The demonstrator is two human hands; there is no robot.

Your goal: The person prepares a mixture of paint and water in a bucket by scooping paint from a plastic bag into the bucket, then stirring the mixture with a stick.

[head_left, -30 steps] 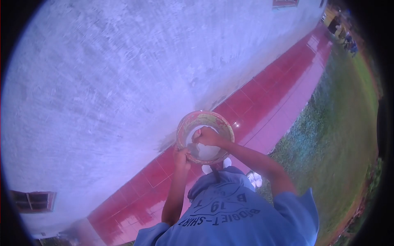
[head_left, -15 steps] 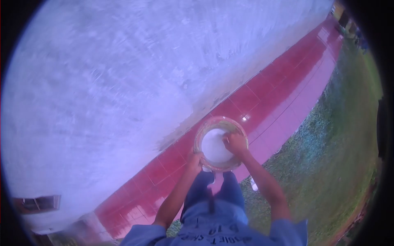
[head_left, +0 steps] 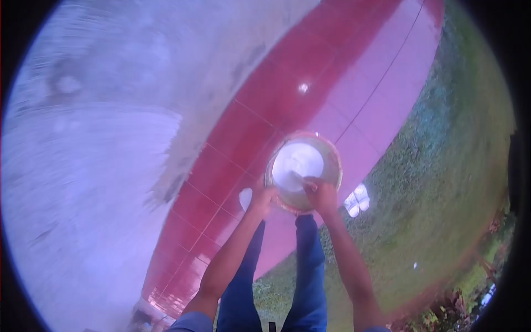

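A round bucket [head_left: 338, 166] of white paint [head_left: 303, 156] is held in front of my legs, above the tiled ledge. My left hand [head_left: 265, 198] is closed on its near-left rim. My right hand [head_left: 322, 193] is over the near-right rim, fingers closed on what looks like a paintbrush [head_left: 296, 177]. The brush slants down to the left into the paint; its handle is mostly hidden by my fingers.
A whitish wall [head_left: 110, 166] with streaky brush marks and a bare, greyish lower strip rises at left. Shiny red tiles [head_left: 243, 138] run along its foot, paler towards the outer edge. Grass [head_left: 398, 232] lies to the right, with a pair of white sandals [head_left: 357, 200] beside the ledge.
My view has turned and tipped downward, so the ledge runs more steeply and my legs show more. My right hand has drawn back from over the paint to the near rim.
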